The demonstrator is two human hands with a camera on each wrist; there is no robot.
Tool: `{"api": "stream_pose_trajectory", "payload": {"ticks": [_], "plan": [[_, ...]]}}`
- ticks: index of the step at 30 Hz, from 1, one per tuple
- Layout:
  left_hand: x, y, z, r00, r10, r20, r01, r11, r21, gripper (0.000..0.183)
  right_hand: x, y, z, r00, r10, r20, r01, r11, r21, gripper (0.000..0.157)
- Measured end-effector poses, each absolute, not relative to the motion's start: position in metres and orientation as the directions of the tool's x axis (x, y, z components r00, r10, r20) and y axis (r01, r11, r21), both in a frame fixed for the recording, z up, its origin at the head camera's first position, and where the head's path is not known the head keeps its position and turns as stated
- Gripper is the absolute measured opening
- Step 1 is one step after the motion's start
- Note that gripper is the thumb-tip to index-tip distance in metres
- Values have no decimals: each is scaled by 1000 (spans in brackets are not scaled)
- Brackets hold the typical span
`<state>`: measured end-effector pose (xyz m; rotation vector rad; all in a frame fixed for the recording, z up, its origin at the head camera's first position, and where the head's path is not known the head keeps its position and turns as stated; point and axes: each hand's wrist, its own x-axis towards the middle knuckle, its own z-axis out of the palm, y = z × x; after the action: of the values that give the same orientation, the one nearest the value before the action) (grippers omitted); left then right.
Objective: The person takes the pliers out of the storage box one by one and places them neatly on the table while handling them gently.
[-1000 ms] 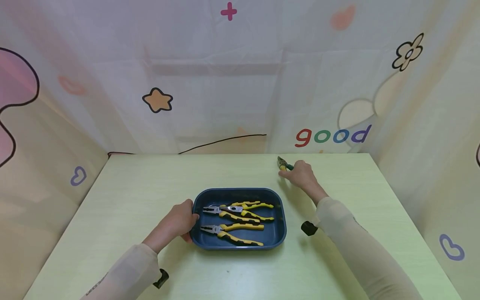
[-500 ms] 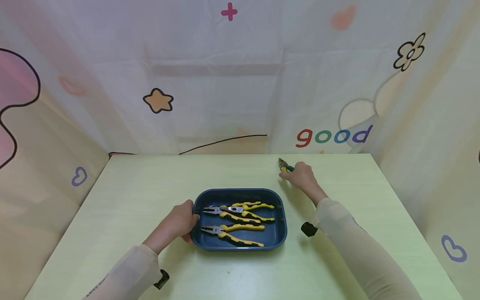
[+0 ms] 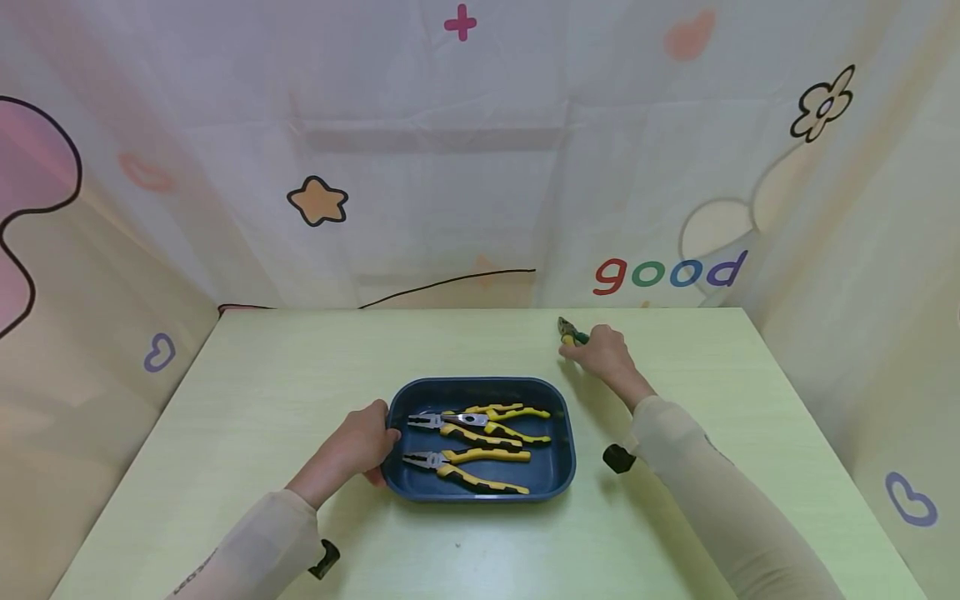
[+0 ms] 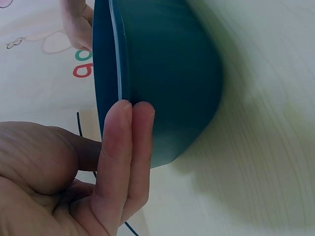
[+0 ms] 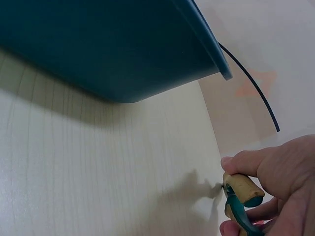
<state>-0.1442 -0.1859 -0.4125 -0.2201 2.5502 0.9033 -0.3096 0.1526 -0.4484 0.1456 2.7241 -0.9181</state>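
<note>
Blue tray (image 3: pixel 553 468): stands mid-table on the pale table (image 3: pixel 300 367), long side toward the wearer, and has barely moved over the past second; the head view as a whole drifts only slightly.
Green pliers (image 3: pixel 567 337): outside the tray, beyond its far right corner and near the table's back edge, jaws pointing away and a little left. They too hold virtually the same place as a second ago, which suggests a pause in the work, with this one pair kept apart from the rest. Whether they touch the table cannot be told.
Right hand (image 3: pixel 603 350): closed round the green-and-yellow handles, thumb on one side, fingers on the other.
Left hand (image 3: pixel 360 437): pinches the tray's left end, thumb over the rim, two fairly straight fingers laid along the outer wall in the left wrist view.
Pliers, counted: four pairs, one in the right hand and three in the tray. The needle-nose pair (image 3: pixel 474 419) lies across the far pair (image 3: pixel 480 436), partly hiding it; the near pair (image 3: pixel 487 454) lies alone in front, handles spread.
Around them, counted: one tray, two hands, two black clips (image 3: pixel 325 559), one by each cuff, and one backdrop cloth (image 3: pixel 450 208) printed with a single "good".
</note>
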Motion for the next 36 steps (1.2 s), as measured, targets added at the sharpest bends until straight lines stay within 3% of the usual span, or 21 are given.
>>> {"api": "stream_pose_trajectory", "payload": {"ticks": [7, 23, 36], "plan": [[-145, -186, -414, -895, -13, -445, -286, 782, 554, 19, -312, 152, -450, -960, 6, -281, 174, 796, -579, 48], [-145, -186, -414, -898, -21, -439, -286, 787, 547, 16, -316, 152, -456, -961, 18, -276, 181, 795, -579, 57], [-145, -186, -413, -897, -23, -442, -292, 782, 551, 16, -318, 149, -461, -964, 31, -264, 181, 802, -569, 55]]}}
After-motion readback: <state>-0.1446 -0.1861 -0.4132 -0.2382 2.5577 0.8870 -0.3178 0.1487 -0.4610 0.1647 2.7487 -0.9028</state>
